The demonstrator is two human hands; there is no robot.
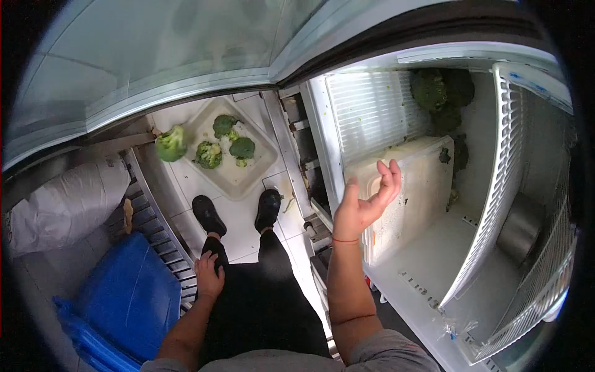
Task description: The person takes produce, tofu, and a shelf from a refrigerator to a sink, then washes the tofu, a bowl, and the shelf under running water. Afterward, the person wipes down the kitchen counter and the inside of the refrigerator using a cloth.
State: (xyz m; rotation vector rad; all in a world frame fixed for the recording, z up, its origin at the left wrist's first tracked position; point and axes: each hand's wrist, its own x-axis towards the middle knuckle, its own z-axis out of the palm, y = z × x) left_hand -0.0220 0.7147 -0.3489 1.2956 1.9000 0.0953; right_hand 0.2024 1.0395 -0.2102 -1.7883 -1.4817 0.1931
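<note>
My right hand (370,199) is raised in front of the open refrigerator, its fingers loosely curled and apart, with nothing in it. Behind it a whitish plastic bin (412,186) leans inside the cabinet. My left hand (209,274) lies with spread fingers on my left knee. On the floor stands a cream tray (268,162) holding several broccoli heads (242,147). A slightly blurred broccoli head (171,144) appears at the tray's left edge; whether it touches anything I cannot tell. Dark green broccoli heads (429,90) sit deep inside the refrigerator.
White wire racks (489,180) and a metal pot (522,228) are on the refrigerator's right side. The glass door (180,49) spans the top left. A blue plastic bin (133,291), a slatted rack (162,226) and a white sack (68,201) are at my left.
</note>
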